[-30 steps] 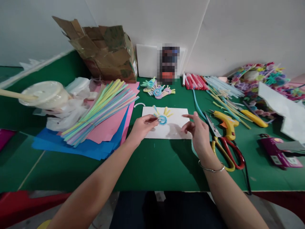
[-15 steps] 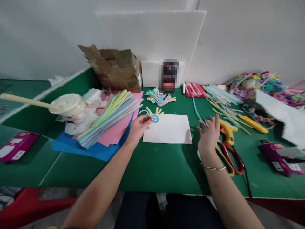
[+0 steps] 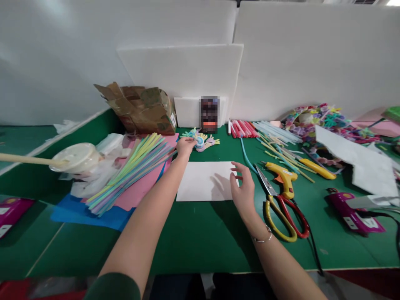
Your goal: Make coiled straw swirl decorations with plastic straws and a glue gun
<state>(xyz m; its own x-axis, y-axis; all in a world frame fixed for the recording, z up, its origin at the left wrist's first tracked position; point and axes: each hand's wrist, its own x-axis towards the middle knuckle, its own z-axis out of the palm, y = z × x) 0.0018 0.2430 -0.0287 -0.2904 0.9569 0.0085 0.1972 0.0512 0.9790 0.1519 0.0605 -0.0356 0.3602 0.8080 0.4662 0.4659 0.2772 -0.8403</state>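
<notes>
My left hand (image 3: 186, 146) reaches to the back of the table, its fingers pinched on a coiled pipe-cleaner piece (image 3: 199, 143) with a blue spiral. That piece is over or against other pipe-cleaner pieces (image 3: 211, 141) in pastel colours, so its outline is partly lost among them. My right hand (image 3: 243, 187) hovers by the right edge of a white board (image 3: 203, 183), fingers apart and holding nothing. Right of it lie scissors (image 3: 271, 193) with red and yellow handles and a yellow glue gun (image 3: 285, 177).
On the left, a bundle of pipe cleaners (image 3: 131, 171) lies on pink and blue sheets, near a white tub (image 3: 75, 156) and a torn cardboard box (image 3: 140, 109). Red pipe cleaners (image 3: 243, 128), a yellow cutter (image 3: 318, 168) and a purple power strip (image 3: 356, 210) are at right.
My left hand has carried the blue spiral piece from the board's corner back to the other pieces. My right hand has moved left, from the scissors to the board's edge.
</notes>
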